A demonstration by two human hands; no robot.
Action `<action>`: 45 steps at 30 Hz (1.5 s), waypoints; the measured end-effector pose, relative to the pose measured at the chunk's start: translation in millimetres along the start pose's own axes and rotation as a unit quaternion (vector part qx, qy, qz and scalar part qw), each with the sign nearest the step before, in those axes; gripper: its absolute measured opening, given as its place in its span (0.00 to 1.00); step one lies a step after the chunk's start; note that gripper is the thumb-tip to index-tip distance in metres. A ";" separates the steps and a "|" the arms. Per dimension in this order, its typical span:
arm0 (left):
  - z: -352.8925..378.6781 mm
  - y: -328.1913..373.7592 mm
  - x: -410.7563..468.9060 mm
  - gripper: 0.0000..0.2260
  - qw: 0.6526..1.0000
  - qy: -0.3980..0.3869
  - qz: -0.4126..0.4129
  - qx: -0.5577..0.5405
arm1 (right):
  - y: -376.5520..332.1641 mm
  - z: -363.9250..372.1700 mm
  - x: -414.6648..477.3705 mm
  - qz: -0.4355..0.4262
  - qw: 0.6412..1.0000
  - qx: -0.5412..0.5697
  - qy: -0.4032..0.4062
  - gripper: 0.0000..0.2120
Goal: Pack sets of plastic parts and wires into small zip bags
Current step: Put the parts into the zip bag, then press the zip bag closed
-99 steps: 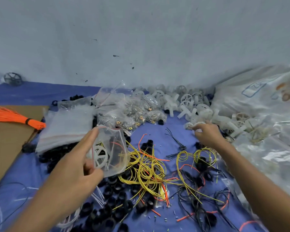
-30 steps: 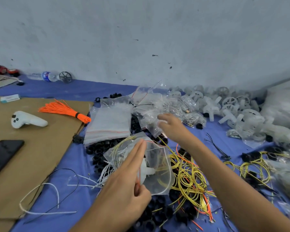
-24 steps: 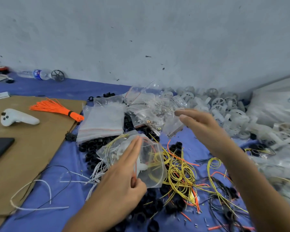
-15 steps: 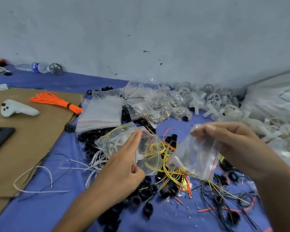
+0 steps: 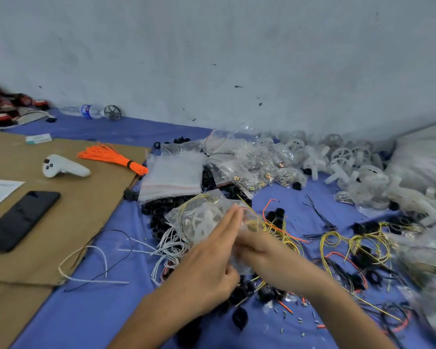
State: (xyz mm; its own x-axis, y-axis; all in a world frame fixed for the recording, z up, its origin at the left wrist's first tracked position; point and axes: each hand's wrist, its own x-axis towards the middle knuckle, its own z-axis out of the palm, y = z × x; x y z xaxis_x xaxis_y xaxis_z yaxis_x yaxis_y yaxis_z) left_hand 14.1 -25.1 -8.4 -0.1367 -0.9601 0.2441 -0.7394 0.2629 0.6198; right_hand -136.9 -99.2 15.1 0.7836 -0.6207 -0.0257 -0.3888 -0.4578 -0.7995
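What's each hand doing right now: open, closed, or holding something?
Left hand: holding the zip bag, pinched at its edge.
Right hand: blurred, pressed up against that bag; cannot tell.

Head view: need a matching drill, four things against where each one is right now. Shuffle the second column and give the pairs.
Things
1. orange wire bundle
2. water bottle
3. filled zip bag
4. white wheel parts

Places
A. lying on its side at the foot of the wall
B. held in the left hand
C. on the cardboard
D. heaped on the blue cloth, far right

Pairs: 1-C, 2-A, 3-B, 4-D
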 end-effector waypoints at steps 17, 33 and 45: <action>-4.5 14.6 -28.5 0.22 0.992 0.122 0.012 0.009 | 6.5 21.2 -18.4 0.018 0.966 -0.170 0.192 0.08; -21.1 -17.0 -22.1 0.02 0.973 0.209 0.043 0.085 | 28.6 -30.7 -14.7 0.090 0.942 -0.090 0.312 0.12; -95.3 28.8 20.5 0.03 0.930 0.293 0.046 -0.218 | -69.7 -101.9 -29.2 -0.019 0.925 0.143 0.351 0.05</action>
State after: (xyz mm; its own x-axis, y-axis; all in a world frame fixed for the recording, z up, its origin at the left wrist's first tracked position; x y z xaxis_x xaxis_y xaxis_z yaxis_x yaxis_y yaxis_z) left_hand 52.8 -28.1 85.6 0.2906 -0.7482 0.5964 -0.3881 0.4776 0.7882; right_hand -182.1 -114.0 132.7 0.2471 -0.9142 0.3212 -0.1452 -0.3627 -0.9205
